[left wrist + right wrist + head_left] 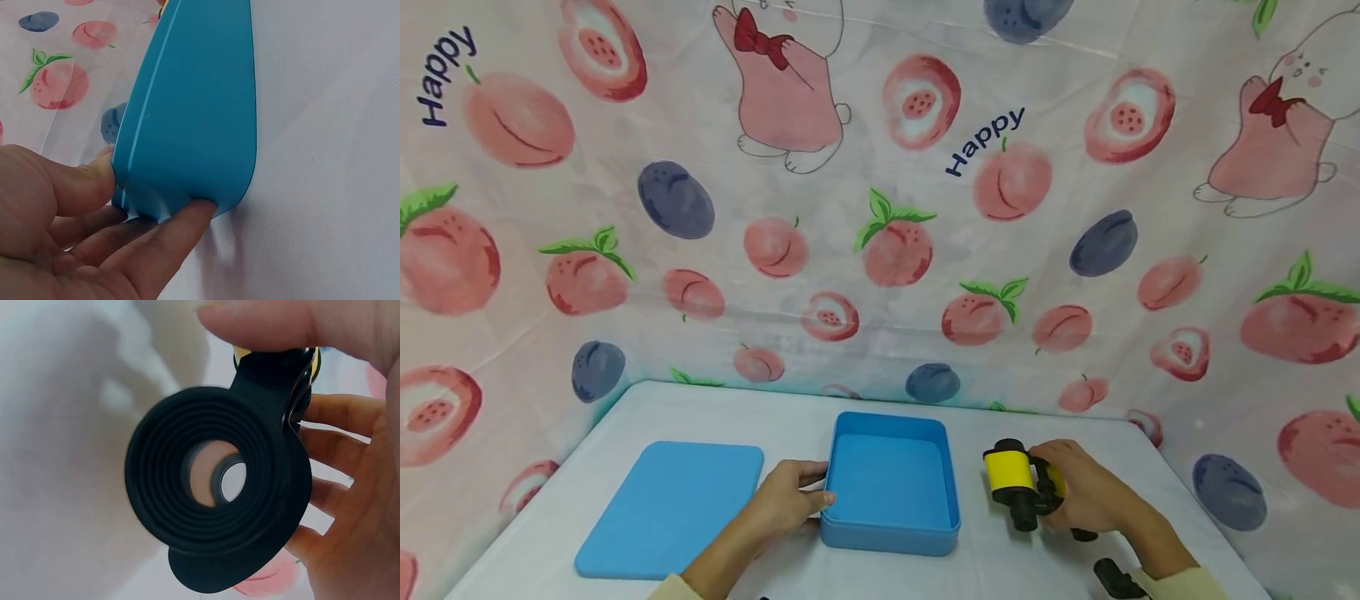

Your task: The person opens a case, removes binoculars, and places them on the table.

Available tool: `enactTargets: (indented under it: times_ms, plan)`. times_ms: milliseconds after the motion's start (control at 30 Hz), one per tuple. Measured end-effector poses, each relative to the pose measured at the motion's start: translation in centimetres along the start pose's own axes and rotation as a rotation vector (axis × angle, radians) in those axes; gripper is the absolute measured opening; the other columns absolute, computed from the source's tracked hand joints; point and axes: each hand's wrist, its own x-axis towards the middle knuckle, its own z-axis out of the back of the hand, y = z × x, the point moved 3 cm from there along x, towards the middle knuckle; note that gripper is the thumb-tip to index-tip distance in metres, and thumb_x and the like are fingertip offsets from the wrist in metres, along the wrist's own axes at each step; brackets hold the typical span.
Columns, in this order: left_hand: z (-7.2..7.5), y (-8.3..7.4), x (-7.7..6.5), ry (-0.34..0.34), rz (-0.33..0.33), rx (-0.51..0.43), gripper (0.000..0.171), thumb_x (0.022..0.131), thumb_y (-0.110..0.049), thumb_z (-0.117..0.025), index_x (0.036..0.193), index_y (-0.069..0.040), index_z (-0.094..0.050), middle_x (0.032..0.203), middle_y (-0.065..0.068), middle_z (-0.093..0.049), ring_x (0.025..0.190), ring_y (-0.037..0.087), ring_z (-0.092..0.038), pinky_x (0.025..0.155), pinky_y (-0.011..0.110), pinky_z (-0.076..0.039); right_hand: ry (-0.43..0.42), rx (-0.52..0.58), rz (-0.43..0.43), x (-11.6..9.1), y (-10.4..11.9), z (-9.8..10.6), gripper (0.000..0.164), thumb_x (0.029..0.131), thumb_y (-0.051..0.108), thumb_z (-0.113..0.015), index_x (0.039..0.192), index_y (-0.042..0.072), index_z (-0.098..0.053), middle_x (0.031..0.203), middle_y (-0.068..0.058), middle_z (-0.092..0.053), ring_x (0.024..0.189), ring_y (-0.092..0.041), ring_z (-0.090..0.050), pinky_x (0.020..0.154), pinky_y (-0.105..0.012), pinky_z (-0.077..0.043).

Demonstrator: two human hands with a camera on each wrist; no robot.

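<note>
A blue open-topped box (pixel 891 537) stands on the white-covered table, its inside floor bare. My left hand (pixel 786 500) grips the box's left side, the thumb at the rim and the fingers against the outer wall. In the left wrist view, the fingertips (pixel 203 209) touch the box wall (pixel 194 112) by its rounded corner. To the right of the box, my right hand (pixel 1078 492) holds yellow and black binoculars (pixel 1009 472). The hand hides much of their right barrel. In the right wrist view, a round black eyecup (pixel 156 475) faces the camera, with the thumb (pixel 256 325) above it.
A flat blue lid (pixel 673 508) lies on the table left of the box. Behind the table (pixel 790 408) hangs a fruit-patterned cloth (pixel 850 183). A small black object (pixel 1117 578) shows beside the right sleeve (pixel 1180 585).
</note>
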Motion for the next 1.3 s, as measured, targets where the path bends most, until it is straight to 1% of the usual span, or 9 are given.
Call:
enactTargets:
  times_ms: [167,333,433,533,700,900,1067,1300]
  plan:
    - [-0.01,0.02,-0.19,-0.004,0.002,0.002,0.06,0.098,-0.001,-0.068,0.151,0.014,-0.042,0.154,0.036,-0.047,0.134,0.05,-0.059,0.087,0.052,-0.063,-0.003,0.014,0.002,-0.32,-0.05,-0.16,0.096,0.057,0.03,-0.098,0.142,0.006,-0.058,0.145,-0.017,-0.056,0.127,-0.035,-0.053,0.107,-0.067,-0.048]
    - [0.12,-0.26,0.12,0.0,-0.026,-0.008,0.059,0.099,0.001,-0.066,0.151,0.014,-0.042,0.155,0.035,-0.045,0.135,0.05,-0.057,0.088,0.053,-0.062,-0.032,0.004,0.039,-0.23,-0.07,0.23,0.094,0.058,0.024,-0.097,0.141,0.003,-0.058,0.144,-0.019,-0.057,0.128,-0.036,-0.053,0.106,-0.066,-0.05]
    - [0.28,-0.52,0.39,-0.015,-0.029,-0.003,0.058,0.1,0.001,-0.065,0.151,0.012,-0.043,0.156,0.034,-0.046,0.135,0.05,-0.058,0.088,0.053,-0.062,-0.055,-0.004,0.07,0.1,-0.1,0.63,0.093,0.058,0.022,-0.096,0.14,0.002,-0.057,0.143,-0.02,-0.057,0.127,-0.038,-0.053,0.105,-0.066,-0.05]
    - [0.31,-0.64,0.53,-0.024,-0.02,0.006,0.058,0.1,0.0,-0.065,0.152,0.011,-0.043,0.155,0.033,-0.047,0.136,0.049,-0.057,0.089,0.052,-0.062,-0.057,0.0,0.065,0.31,-0.26,0.72,0.093,0.059,0.021,-0.096,0.141,0.002,-0.057,0.144,-0.02,-0.056,0.127,-0.037,-0.053,0.106,-0.066,-0.05]
    - [-0.01,-0.42,0.5,-0.024,0.003,0.01,0.058,0.1,0.0,-0.066,0.152,0.01,-0.044,0.155,0.033,-0.048,0.136,0.048,-0.057,0.088,0.052,-0.063,-0.028,0.01,0.035,0.07,-0.25,0.39,0.091,0.061,0.02,-0.095,0.142,0.004,-0.057,0.145,-0.019,-0.055,0.126,-0.035,-0.054,0.107,-0.066,-0.05]
    - [-0.2,-0.32,0.43,-0.025,-0.013,0.003,0.057,0.099,0.001,-0.065,0.151,0.011,-0.044,0.155,0.033,-0.048,0.132,0.048,-0.061,0.088,0.052,-0.062,-0.024,0.001,0.044,0.03,-0.25,0.27,0.089,0.062,0.018,-0.092,0.142,0.003,-0.056,0.144,-0.018,-0.056,0.128,-0.036,-0.052,0.107,-0.066,-0.049]
    - [-0.27,-0.5,0.33,-0.023,-0.034,0.007,0.056,0.1,0.001,-0.064,0.152,0.011,-0.044,0.156,0.033,-0.047,0.132,0.049,-0.06,0.09,0.053,-0.062,-0.019,-0.005,0.04,0.24,-0.33,0.25,0.09,0.063,0.017,-0.093,0.143,0.002,-0.056,0.145,-0.02,-0.055,0.127,-0.037,-0.053,0.107,-0.065,-0.05]
    - [-0.33,-0.47,0.19,-0.019,-0.007,0.015,0.057,0.102,0.0,-0.062,0.154,0.009,-0.041,0.159,0.031,-0.044,0.137,0.05,-0.056,0.091,0.053,-0.061,-0.014,-0.008,0.042,0.37,-0.16,0.28,0.09,0.063,0.016,-0.092,0.143,0.002,-0.056,0.146,-0.019,-0.054,0.129,-0.037,-0.051,0.108,-0.065,-0.05]
